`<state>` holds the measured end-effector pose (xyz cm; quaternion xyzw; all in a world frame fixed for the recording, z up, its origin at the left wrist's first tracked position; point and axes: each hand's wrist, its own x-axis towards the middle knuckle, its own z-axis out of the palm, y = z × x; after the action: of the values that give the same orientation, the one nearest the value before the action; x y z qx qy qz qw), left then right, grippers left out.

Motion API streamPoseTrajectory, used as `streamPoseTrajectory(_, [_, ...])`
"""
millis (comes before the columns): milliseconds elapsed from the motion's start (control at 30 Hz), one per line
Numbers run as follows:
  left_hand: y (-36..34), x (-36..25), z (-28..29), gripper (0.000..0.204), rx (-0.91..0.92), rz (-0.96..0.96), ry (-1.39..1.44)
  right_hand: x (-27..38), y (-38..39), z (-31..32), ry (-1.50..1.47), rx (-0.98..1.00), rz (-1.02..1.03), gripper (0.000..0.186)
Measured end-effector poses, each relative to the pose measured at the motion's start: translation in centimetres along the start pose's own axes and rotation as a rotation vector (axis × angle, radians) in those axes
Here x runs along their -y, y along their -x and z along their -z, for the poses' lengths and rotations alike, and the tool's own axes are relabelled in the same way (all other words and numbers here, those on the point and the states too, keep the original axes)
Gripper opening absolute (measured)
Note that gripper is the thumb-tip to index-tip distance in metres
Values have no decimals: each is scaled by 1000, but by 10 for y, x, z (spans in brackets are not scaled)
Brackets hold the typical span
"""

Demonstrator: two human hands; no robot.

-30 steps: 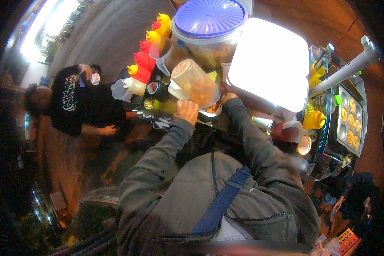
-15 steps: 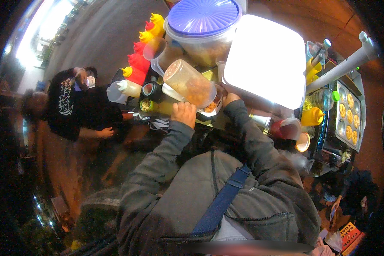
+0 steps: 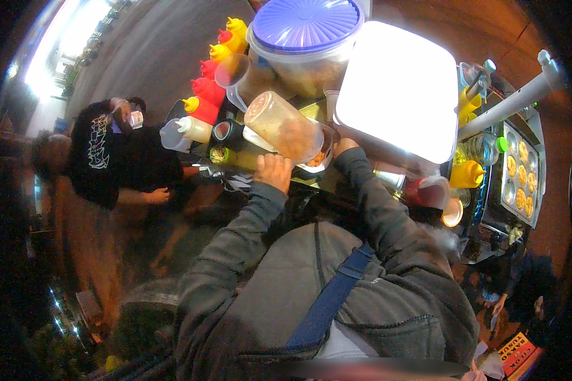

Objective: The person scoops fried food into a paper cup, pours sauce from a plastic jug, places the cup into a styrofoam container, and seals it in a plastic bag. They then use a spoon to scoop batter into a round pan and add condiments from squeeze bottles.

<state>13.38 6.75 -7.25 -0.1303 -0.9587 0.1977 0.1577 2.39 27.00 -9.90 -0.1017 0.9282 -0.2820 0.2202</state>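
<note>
A clear plastic jar lies tilted on the crowded counter in front of me, with its wide end toward me and a brownish patch showing through its wall. Beside that end sits a white food container with orange-brown food in it. My left hand is at the near left of the jar, its fingers curled over; what lies under them is hidden. My right hand is just right of the white container, close to the big white lid, with most of its fingers out of sight.
Behind stands a tub with a purple lid, beside a large white lid. Sauce bottles line the left. To the right are a yellow bottle, a grey pole and a pan of round cakes. A person stands left.
Both hands stay nearly in place beside the jar and the white container. The whole view has shifted very slightly.
</note>
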Motion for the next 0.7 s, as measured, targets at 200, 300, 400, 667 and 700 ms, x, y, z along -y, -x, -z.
streamPoseTrajectory(200, [4,-2,4,7,20,14,18,-4,-9,-4,-141,2,-102,35])
streamPoseTrajectory(300, [4,-2,5,7,24,1,17,-7,-15,-12,-110,29,-117,35])
streamPoseTrajectory(400, [2,1,2,7,2,-3,-4,-9,-19,-17,-266,-91,-83,39])
streamPoseTrajectory(667, [3,5,-4,6,21,26,8,-6,-13,-9,-181,-9,-114,44])
streamPoseTrajectory(700, [1,5,-6,6,14,33,-1,-5,-12,-8,-171,2,-109,44])
